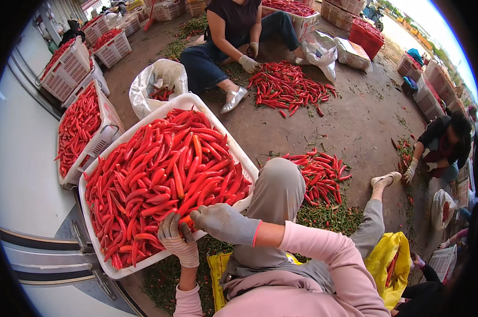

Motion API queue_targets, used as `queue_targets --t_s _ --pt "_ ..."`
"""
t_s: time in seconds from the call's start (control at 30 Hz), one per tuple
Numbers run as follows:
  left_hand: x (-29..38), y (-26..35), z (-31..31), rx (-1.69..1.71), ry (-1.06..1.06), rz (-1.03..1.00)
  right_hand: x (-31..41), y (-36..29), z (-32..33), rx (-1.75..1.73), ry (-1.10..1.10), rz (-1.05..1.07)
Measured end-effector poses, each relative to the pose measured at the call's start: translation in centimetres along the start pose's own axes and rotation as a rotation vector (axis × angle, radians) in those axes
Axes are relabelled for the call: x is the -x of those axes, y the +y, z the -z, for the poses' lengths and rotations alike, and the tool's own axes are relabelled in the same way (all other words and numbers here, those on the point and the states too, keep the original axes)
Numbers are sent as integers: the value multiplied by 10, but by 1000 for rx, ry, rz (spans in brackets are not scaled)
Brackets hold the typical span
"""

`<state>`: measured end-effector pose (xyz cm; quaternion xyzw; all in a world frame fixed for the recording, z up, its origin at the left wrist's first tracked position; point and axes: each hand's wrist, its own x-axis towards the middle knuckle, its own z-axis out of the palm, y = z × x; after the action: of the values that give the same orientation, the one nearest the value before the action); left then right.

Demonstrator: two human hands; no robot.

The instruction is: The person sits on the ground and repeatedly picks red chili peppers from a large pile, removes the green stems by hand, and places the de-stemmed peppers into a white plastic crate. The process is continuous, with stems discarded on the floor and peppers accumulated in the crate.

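Observation:
A white plastic crate [239, 155] heaped with red chili peppers [155, 166] stands before me, left of my raised knee. Over its near edge, my left hand [178, 237], in a striped grey glove, has its fingers around an orange-red chili pepper [187, 220]. My right hand [225, 222], in a grey glove with a pink-edged cuff, meets it at the pepper's other end, fingers curled. Beyond my knee lies a pile of red chili peppers [320, 178] on the ground, with a heap of green stems [330, 218] beside it.
Another full crate [108, 115] and a white sack [157, 77] stand beyond mine. A gloved co-worker [239, 39] sits by a larger pepper pile [288, 87]; a second co-worker [444, 146] crouches at right. A yellow sack [389, 261] lies near my outstretched leg.

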<state>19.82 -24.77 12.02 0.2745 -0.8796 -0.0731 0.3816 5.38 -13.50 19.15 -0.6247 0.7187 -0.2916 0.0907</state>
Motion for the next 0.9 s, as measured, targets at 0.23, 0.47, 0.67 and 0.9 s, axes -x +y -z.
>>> queue_targets --t_s 0.23,0.47,0.67,0.9 --pt "0 -1 4 48 -25 53 1 30 -23 -221 -74 -142" --pt "-1 3 2 21 -76 36 1 16 -56 18 2 -31" --pt "-3 7 1 -92 -131 -111 3 11 -61 203 38 -6" --pt "0 3 -1 -90 -153 -198 10 25 -60 199 319 37"
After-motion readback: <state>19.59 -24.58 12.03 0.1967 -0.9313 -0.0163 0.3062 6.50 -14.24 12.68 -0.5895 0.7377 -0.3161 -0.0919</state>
